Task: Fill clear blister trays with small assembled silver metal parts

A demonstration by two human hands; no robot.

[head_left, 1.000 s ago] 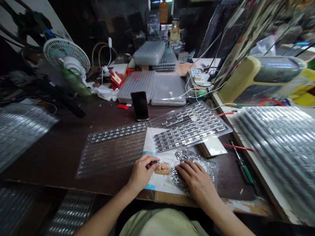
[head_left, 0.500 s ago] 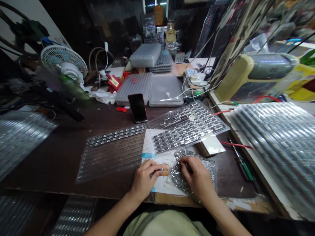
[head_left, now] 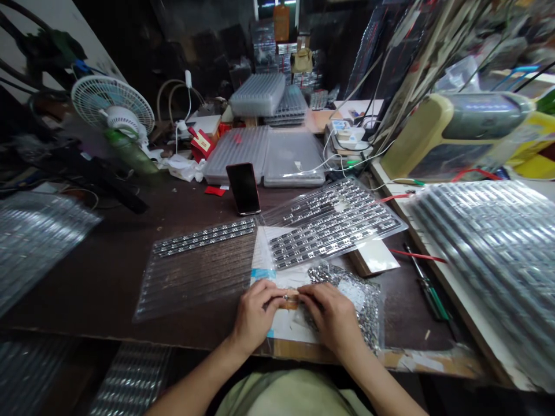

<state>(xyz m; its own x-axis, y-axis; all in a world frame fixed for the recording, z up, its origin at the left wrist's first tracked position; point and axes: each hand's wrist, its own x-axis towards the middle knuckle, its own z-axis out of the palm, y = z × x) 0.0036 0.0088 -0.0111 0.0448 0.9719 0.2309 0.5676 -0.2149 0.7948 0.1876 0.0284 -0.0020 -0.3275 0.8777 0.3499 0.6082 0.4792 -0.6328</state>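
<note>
My left hand [head_left: 256,315] is closed in a pinch on a small shiny metal part [head_left: 285,297], against a small tan block [head_left: 292,304]. From the other side my right hand [head_left: 332,312] meets the block's right end with thumb and forefinger pinched; whatever lies between those fingertips is too small to make out. Under and beyond the right hand lies a clear plastic bag [head_left: 368,309] of small silvery metal parts. A ribbed clear tray [head_left: 195,283] with rows of metal parts along its far side is to the left. Another tray [head_left: 329,231], much fuller, lies ahead.
A phone [head_left: 243,189] stands upright behind the trays. To the right lie a green-handled screwdriver [head_left: 429,292] and a stack of ribbed trays [head_left: 489,260]. A white box [head_left: 375,257] sits under the fuller tray's corner. A fan [head_left: 113,107] stands at the back left.
My right hand has come left out of the bag of metal parts to the tan block. My left hand keeps its pinch in nearly the same place.
</note>
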